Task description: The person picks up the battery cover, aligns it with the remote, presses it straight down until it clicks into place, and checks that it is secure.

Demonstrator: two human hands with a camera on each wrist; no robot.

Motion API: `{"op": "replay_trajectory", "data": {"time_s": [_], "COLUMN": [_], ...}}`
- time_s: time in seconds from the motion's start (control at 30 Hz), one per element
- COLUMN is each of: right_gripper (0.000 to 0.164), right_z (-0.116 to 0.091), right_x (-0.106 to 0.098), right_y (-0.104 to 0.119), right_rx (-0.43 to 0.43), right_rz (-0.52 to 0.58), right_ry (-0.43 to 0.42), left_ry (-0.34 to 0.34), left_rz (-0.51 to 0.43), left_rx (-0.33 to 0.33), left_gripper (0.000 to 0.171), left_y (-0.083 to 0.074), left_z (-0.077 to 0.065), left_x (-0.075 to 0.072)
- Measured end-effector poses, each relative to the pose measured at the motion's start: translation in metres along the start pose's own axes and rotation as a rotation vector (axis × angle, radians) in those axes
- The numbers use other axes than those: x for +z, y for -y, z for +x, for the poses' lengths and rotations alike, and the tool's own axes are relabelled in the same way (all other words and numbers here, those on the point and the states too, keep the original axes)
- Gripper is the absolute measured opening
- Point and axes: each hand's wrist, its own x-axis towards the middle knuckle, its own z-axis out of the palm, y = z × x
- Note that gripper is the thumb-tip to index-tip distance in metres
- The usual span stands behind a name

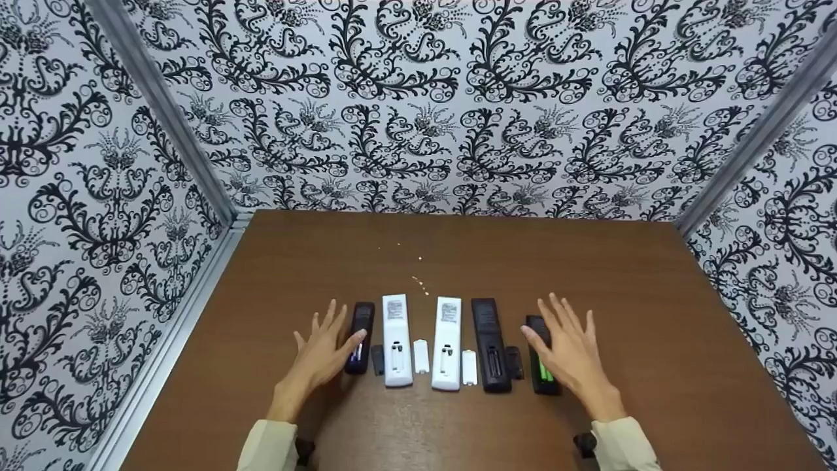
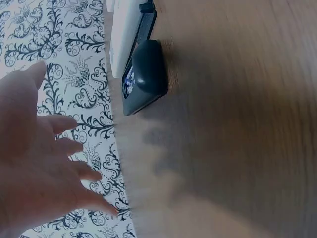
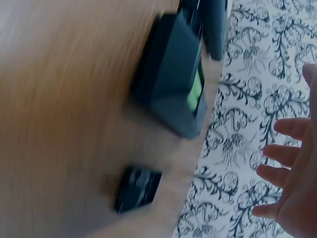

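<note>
My left hand (image 1: pixel 322 353) is spread with straight fingers over the left side of a black remote control (image 1: pixel 364 319), whose open compartment shows blue-purple batteries. Likewise spread, my right hand (image 1: pixel 570 353) partly hides another black remote control (image 1: pixel 546 387) with green batteries. Neither hand holds anything. Between them lie a white remote (image 1: pixel 395 327), a second white remote (image 1: pixel 448 330) and a dark brown remote (image 1: pixel 486 320), backs up, their battery compartments uncovered and without visible batteries. In the right wrist view, a small black cover (image 3: pixel 137 189) lies beside the green-battery remote.
A dark cover (image 1: pixel 378 360), a white cover (image 1: pixel 421 356), another white cover (image 1: pixel 469 367) and a brown cover (image 1: pixel 514 362) lie between the remotes. Pale specks (image 1: pixel 420 282) dot the brown table (image 1: pixel 314 255). Patterned walls (image 1: pixel 405 131) with metal edge posts (image 1: pixel 176 118) enclose it.
</note>
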Motion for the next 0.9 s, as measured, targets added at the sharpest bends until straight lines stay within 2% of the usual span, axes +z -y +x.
{"op": "replay_trajectory", "data": {"time_s": [0.13,0.33,0.77,0.9], "right_gripper": [0.064,0.056,0.042,0.039], "right_z": [-0.002,-0.005,-0.007,-0.006], "right_x": [0.007,0.014,0.025,0.033], "right_y": [0.013,0.032,0.078,0.095], "right_rx": [-0.01,-0.039,-0.101,-0.139], "right_rz": [0.027,0.082,0.352,0.428], "right_ry": [-0.009,-0.027,-0.125,-0.14], "left_ry": [0.01,-0.012,-0.081,-0.08], "left_rz": [-0.084,-0.142,-0.32,-0.367], "left_rx": [-0.016,-0.03,-0.091,-0.122], "left_gripper": [0.082,0.079,0.064,0.063], "left_y": [0.001,0.004,0.005,0.008], "left_z": [-0.001,-0.002,0.004,0.005], "left_x": [0.0,0.002,0.011,0.013]}}
